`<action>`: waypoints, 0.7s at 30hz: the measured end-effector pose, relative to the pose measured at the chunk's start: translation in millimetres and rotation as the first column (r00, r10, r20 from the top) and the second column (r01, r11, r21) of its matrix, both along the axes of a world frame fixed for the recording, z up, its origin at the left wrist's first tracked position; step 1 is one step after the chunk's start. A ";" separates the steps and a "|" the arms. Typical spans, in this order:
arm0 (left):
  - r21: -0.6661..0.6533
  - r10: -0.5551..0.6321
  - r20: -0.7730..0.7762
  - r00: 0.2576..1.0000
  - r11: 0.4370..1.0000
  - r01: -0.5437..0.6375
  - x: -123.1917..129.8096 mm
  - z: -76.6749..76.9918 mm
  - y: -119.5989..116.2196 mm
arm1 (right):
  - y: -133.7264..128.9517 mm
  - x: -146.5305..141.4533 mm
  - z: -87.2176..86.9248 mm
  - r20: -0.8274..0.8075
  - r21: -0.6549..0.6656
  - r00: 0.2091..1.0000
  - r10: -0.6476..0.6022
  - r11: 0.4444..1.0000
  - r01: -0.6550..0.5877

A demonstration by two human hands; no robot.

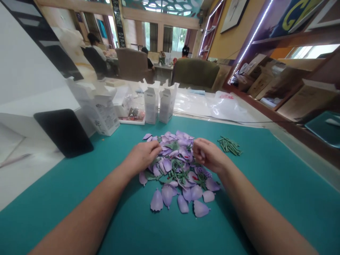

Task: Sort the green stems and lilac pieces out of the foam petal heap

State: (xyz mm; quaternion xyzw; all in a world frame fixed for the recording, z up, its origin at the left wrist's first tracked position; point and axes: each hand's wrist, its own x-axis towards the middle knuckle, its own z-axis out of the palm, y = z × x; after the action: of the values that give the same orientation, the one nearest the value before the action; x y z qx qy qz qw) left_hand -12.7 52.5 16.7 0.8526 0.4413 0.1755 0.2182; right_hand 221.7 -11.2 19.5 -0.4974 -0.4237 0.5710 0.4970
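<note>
A spread pile of purple petal-shaped pieces, mixed with small green leafy parts and a few red bits, lies on the green mat. At the pile's upper left edge is my left hand, its fingers curled and pressed together; what they hold, if anything, is hidden. My right hand is closed at the upper right edge of the pile, thumb against fingers, and nothing can be made out in it. Several thin green stems lie in a bunch right of my right hand.
Two upright white boxes stand behind the pile, with a larger open box to their left. A black tablet-like panel leans at the left. Clear plastic lies behind the mat. People sit beyond the chairs.
</note>
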 end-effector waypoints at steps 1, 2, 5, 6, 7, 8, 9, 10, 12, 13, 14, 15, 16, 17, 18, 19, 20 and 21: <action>-0.002 0.001 0.002 1.000 1.000 -0.001 0.0 -0.1 -0.2 | -3.6 -5.9 2.4 0.148 0.005 0.985 0.086 0.996 -0.087; -0.003 0.001 0.007 1.000 1.000 -0.001 0.0 -0.3 -0.3 | -7.8 -12.5 5.3 0.315 -0.001 0.933 0.172 0.983 -0.181; 0.003 -0.006 0.025 1.000 1.000 0.006 -0.4 -0.9 -0.6 | -21.0 -32.6 12.8 0.741 -0.042 0.598 0.307 0.909 -0.416; 0.005 -0.009 0.029 1.000 1.000 0.009 -0.7 -1.1 -0.6 | -24.8 -38.6 13.7 0.828 -0.066 0.470 0.305 0.886 -0.458; 0.006 -0.010 0.032 0.999 1.000 0.010 -1.0 -1.2 -0.4 | -28.0 -43.8 13.3 0.888 -0.093 0.355 0.291 0.872 -0.481; 0.008 -0.011 0.035 0.999 1.000 0.011 -1.3 -1.1 -0.2 | -30.5 -48.2 11.7 0.927 -0.123 0.256 0.276 0.865 -0.487; 0.010 -0.011 0.038 0.999 1.000 0.011 -1.7 -1.0 0.2 | -32.3 -51.9 9.2 0.950 -0.148 0.173 0.261 0.862 -0.484; 0.013 -0.008 0.040 0.999 1.000 0.008 -2.1 -0.7 0.5 | -33.5 -55.0 6.2 0.963 -0.167 0.108 0.246 0.862 -0.478; 0.017 0.006 0.045 0.999 1.000 -0.007 -3.1 0.5 1.1 | -34.8 -60.2 -0.3 0.975 -0.191 0.014 0.222 0.867 -0.461; 0.018 0.017 0.048 0.999 1.000 -0.018 -3.7 1.3 1.3 | -35.2 -62.4 -3.0 0.977 -0.198 -0.021 0.211 0.868 -0.455; 0.017 0.030 0.050 0.998 0.999 -0.031 -4.4 2.3 1.5 | -35.7 -64.5 -5.1 0.978 -0.203 -0.049 0.202 0.869 -0.451; 0.017 0.044 0.052 0.998 0.999 -0.045 -5.3 3.4 1.7 | -36.1 -66.3 -6.5 0.978 -0.205 -0.069 0.195 0.870 -0.449; 0.017 0.058 0.054 0.997 0.998 -0.059 -6.5 4.5 2.1 | -36.6 -67.6 -7.1 0.979 -0.205 -0.081 0.188 0.872 -0.445; 0.018 0.071 0.054 0.996 0.997 -0.072 -8.0 5.6 2.6 | -37.0 -68.2 -7.0 0.979 -0.203 -0.086 0.184 0.874 -0.442; 0.020 0.084 0.053 0.995 0.996 -0.085 -9.8 6.8 3.5 | -37.3 -68.0 -6.0 0.980 -0.199 -0.081 0.182 0.874 -0.443; 0.019 0.095 0.049 0.994 0.995 -0.096 -12.1 7.9 4.6 | -37.2 -66.7 -4.2 0.982 -0.190 -0.062 0.181 0.876 -0.444; 0.016 0.101 0.043 0.994 0.995 -0.102 -14.6 9.1 5.9 | -36.7 -64.3 -1.7 0.983 -0.174 -0.030 0.180 0.878 -0.446; 0.011 0.100 0.034 0.994 0.995 -0.100 -17.1 10.2 7.3 | -35.8 -60.9 1.3 0.984 -0.151 0.020 0.178 0.884 -0.443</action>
State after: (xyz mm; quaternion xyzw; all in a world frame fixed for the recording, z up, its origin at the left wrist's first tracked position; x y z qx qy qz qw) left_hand -29.9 59.8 26.9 0.8278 0.4784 0.2033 0.2110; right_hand 160.8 -46.9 20.7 -0.5886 -0.7961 0.1402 -0.0059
